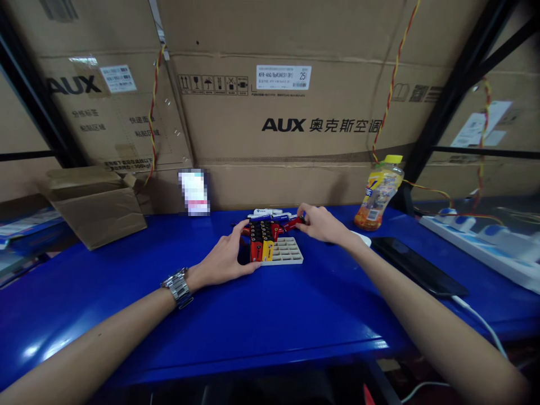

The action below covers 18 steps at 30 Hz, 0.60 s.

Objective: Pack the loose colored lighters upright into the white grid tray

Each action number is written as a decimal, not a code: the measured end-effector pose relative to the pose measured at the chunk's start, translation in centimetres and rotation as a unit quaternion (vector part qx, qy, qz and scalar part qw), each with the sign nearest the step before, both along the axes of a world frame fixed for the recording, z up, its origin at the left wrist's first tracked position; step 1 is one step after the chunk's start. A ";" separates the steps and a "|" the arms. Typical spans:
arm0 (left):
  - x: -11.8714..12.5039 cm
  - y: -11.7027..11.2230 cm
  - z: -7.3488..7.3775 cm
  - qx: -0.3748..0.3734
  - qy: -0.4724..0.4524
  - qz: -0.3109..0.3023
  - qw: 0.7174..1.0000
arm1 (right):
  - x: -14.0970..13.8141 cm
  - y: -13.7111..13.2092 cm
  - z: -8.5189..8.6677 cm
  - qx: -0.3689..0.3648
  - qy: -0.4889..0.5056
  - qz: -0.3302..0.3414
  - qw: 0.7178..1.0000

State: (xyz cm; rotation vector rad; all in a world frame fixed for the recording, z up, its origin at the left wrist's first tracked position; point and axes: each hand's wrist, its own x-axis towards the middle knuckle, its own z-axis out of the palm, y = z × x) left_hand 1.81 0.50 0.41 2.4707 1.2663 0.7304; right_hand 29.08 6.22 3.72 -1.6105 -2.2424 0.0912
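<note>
A cream grid tray (291,260) stands on the blue table, its right-hand compartments bare. Several small red cylinders with black tops (255,250) and yellow ones with black tops (268,251) stand upright in its left part. Around that left side curls my left hand (225,256), thumb at the tray's front corner and fingers by the back of the red row. My right hand (316,221) pinches a red stick-like piece (292,224) just behind the tray. Further back lie several blue and white pens (264,214), partly hidden; the kind of the upright pieces is unclear.
An open cardboard box (101,208) stands at the left, a lit phone (194,192) at the back. To the right are a drink bottle (377,194), a dark phone (415,264) with a white cable and a power strip (485,242). Large cartons (320,163) wall the back.
</note>
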 end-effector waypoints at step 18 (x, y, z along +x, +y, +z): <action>0.0 0.1 0.0 0.010 -0.006 -0.012 1.000 | 0.8 0.9 -1.1 -0.055 -0.094 0.103 0.989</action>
